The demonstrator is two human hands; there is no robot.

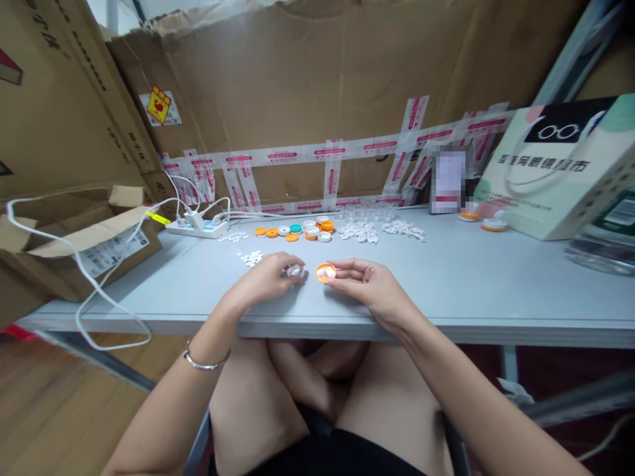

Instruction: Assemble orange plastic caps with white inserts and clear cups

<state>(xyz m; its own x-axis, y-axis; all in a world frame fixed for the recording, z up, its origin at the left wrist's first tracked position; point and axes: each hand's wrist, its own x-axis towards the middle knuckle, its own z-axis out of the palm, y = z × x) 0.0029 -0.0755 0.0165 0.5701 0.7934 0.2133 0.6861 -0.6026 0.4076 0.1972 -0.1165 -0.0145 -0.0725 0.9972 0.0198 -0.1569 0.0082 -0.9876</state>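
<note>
My right hand (374, 284) pinches the rim of a small round orange cap (319, 277) between thumb and fingers. Small white parts (326, 270) show inside that cap, which is tilted toward me. To its left, my left hand (268, 277) has thumb and fingers closed around a clear round piece (296, 270); the fingers partly cover it. A short gap separates the two hands, both low over the grey table. Just behind my left hand lies a pile of white discs (252, 258). Farther back stands a group of orange, white and green caps (296, 229).
Loose white parts (358, 232) and clear round pieces (364, 213) lie along the table's back. At left are a power strip (198, 229) with white cables and an open cardboard box (99, 254). A phone (449, 180), paper bag (543, 185) and plastic bottle (608, 231) stand right.
</note>
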